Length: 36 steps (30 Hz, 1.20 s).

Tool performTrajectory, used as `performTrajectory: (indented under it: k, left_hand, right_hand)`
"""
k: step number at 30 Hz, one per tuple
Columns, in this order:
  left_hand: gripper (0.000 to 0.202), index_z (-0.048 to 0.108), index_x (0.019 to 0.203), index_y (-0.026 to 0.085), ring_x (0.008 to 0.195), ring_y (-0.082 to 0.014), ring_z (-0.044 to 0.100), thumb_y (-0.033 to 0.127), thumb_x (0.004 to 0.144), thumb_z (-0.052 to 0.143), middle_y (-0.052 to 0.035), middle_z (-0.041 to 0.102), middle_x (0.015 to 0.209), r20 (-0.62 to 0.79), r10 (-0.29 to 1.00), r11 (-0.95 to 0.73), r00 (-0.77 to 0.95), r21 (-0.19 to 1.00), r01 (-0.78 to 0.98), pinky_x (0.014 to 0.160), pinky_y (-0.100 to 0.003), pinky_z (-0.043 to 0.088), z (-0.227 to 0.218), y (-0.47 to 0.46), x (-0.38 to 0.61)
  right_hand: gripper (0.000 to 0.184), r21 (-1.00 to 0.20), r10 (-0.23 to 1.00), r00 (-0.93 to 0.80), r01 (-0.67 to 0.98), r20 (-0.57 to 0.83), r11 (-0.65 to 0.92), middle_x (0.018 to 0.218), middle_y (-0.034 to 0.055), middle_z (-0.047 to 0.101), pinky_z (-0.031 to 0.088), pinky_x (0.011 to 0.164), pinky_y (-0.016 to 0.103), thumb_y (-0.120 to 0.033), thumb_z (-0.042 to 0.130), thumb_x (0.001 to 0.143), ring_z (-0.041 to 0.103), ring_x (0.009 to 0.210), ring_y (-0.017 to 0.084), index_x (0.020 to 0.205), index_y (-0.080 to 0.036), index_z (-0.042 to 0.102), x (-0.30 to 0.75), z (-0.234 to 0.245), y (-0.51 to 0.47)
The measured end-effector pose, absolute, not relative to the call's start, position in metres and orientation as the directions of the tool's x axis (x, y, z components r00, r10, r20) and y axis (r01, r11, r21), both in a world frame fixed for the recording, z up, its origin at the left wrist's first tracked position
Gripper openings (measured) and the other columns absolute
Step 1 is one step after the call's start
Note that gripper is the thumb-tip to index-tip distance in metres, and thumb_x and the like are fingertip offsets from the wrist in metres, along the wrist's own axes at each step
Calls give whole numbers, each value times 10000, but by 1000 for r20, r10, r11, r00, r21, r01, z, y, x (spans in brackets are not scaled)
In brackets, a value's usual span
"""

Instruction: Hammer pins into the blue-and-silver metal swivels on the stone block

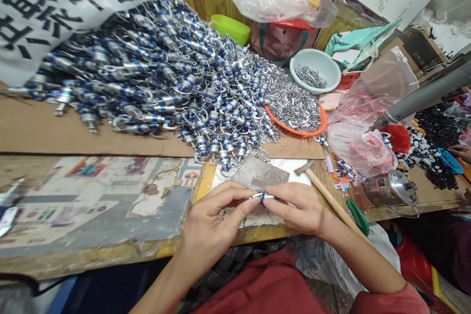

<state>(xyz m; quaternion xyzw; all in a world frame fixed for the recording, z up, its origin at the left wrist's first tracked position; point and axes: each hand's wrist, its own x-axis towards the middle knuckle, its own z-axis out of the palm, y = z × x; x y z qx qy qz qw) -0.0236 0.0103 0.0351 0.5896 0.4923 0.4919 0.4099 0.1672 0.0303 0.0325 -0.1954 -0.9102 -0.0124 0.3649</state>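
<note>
Between my fingertips is a small silver-and-blue metal fitting (263, 197). My left hand (213, 216) pinches its left end, where a thin silver piece shows. On the other side, my right hand (300, 206) grips the silver end with thumb and fingers. Both hands are held over a flat grey metal plate (259, 172) on the bench edge. A large heap of similar silver-and-blue fittings (162, 68), many with curved silver hooks, lies beyond my hands. Just right of my right hand rests a hammer (331, 196) with a wooden handle.
An orange dish (312, 132) overflows with small silver pieces. Behind it stands a pale bowl (333, 76) of metal pins. To the right are a lidded metal mug (384, 191), plastic bags (360, 147) and a grey tool arm (423, 91). Another person's hand (461, 152) shows at far right.
</note>
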Motion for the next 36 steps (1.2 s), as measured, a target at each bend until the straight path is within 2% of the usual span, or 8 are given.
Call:
performTrajectory:
  k: [3,9,15,20,25,30,33,36]
  left_hand:
    - [66,716,677,222,779,-153,621,202,691,655,-27,671,773,186,981,-192,51,964,185,730,-218,480,39,9,-26]
    - [126,721,745,203,705,-170,662,302,678,679,-37,725,758,-173,977,176,125,984,-17,642,-224,526,34,1,-24]
    - [567,626,1082,192,826,-177,663,295,545,777,-34,723,888,-316,947,322,64,919,-226,743,-238,538,19,-6,-13]
    - [624,511,1187,178,719,-120,633,297,615,731,12,671,733,-299,954,289,0,921,-261,705,-203,523,20,-2,-7]
    - [718,438,1243,177,761,-139,640,303,603,738,5,667,738,-352,935,335,-28,909,-249,747,-244,524,21,1,-6]
    - [767,429,1238,167,713,-152,648,283,559,765,10,665,683,-370,929,348,-22,891,-292,725,-278,541,17,3,-7]
    - [752,428,1238,173,698,-139,648,272,570,758,18,665,678,-371,928,345,-30,888,-305,731,-271,538,18,4,-8]
    - [800,403,1256,155,691,-142,647,279,554,767,18,660,665,-386,923,367,-4,880,-301,724,-278,541,18,6,-9]
  right_hand:
    - [197,-207,428,-600,403,676,892,906,125,693,532,665,252,-90,471,837,649,834,161,921,-123,647,165,34,28]
    - [124,-518,647,-479,388,593,762,819,90,703,547,652,189,-163,571,813,665,749,126,860,-144,684,159,33,16]
    - [143,-624,753,-517,445,407,642,776,73,692,534,622,190,-227,585,818,648,690,115,854,-147,699,162,48,19]
    - [177,-403,652,-601,512,463,758,913,80,691,514,755,278,-128,519,837,633,850,151,866,-151,692,178,40,90]
    - [171,-163,475,-855,449,208,879,1012,88,649,488,765,296,-131,503,849,599,900,165,909,-162,661,178,11,137]
    - [162,37,473,-869,482,143,875,899,109,622,467,700,292,-114,455,871,557,848,186,902,-111,614,171,7,128]
    - [143,103,510,-856,517,86,850,878,115,604,455,660,289,-76,473,845,544,808,187,921,-95,593,173,8,125]
    - [171,23,557,-823,563,113,826,846,98,606,457,643,287,-53,484,817,549,758,173,926,-108,605,181,11,127]
